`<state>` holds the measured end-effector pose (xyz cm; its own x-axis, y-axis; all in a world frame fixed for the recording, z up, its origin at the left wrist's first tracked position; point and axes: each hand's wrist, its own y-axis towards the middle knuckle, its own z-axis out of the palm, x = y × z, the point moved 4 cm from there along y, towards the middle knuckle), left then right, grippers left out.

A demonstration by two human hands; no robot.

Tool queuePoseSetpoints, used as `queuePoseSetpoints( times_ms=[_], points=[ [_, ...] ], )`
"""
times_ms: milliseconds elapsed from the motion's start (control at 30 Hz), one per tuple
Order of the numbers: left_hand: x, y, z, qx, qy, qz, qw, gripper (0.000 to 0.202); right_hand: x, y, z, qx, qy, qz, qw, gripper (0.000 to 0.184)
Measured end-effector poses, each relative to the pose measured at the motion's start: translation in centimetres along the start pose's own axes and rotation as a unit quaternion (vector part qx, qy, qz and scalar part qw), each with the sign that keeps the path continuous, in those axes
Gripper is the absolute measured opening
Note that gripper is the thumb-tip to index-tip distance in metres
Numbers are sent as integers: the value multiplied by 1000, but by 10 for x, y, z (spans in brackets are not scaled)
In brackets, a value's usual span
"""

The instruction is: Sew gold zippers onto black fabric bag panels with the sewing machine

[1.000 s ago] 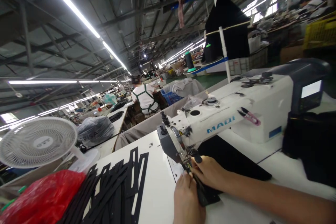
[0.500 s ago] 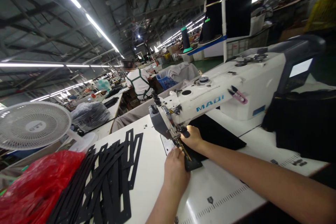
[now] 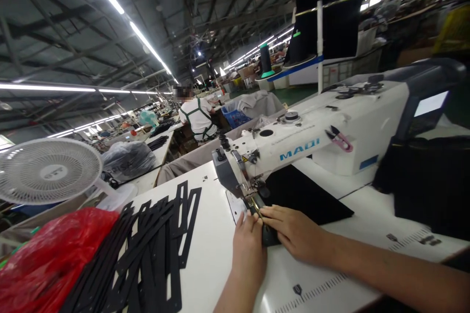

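Observation:
My left hand (image 3: pixel 249 244) lies at the near side of the sewing machine's needle area, its fingers extended and pressing on the left edge of a black piece. My right hand (image 3: pixel 299 232) rests across the same piece, fingers stretched out flat, tips beside a narrow gold-coloured strip (image 3: pixel 255 205) that looks like a zip. Both hands are just in front of the sewing machine (image 3: pixel 253 176), whose presser foot area stands over the strip's far end. A larger black fabric panel (image 3: pixel 304 195) spreads under the machine arm. My fingers partly hide the strip.
Several black slotted strips (image 3: pixel 157 254) are piled left on the white table (image 3: pixel 209 234), beside a red plastic bag (image 3: pixel 55 254). A white fan (image 3: pixel 51 171) stands at far left. Pink-handled thread snips (image 3: pixel 340 139) lie against the machine arm. Another person (image 3: pixel 198 115) sits ahead.
My right hand has moved back from beside the presser foot toward me and now lies flat over the black piece. My left hand stays close by. The view has shifted slightly.

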<state>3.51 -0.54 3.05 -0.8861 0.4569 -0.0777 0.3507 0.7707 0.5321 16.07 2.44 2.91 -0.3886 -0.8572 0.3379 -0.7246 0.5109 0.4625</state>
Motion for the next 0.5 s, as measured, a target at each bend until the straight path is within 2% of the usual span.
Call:
queuePoseSetpoints(
  times_ms=[167, 333, 433, 500],
  points=[
    [10, 8, 3, 33, 3, 8, 999, 52, -6, 12, -3, -27, -1, 1, 1000, 45],
    [19, 14, 5, 37, -26, -17, 999, 51, -11, 18, -1, -42, 4, -1, 999, 43],
    [17, 14, 0, 28, -27, -57, 998, 48, -12, 13, -6, -29, 10, -11, 999, 42],
    [16, 13, -7, 21, 7, -113, 993, 38, -23, 6, -17, -35, -30, 21, 999, 38]
  ],
)
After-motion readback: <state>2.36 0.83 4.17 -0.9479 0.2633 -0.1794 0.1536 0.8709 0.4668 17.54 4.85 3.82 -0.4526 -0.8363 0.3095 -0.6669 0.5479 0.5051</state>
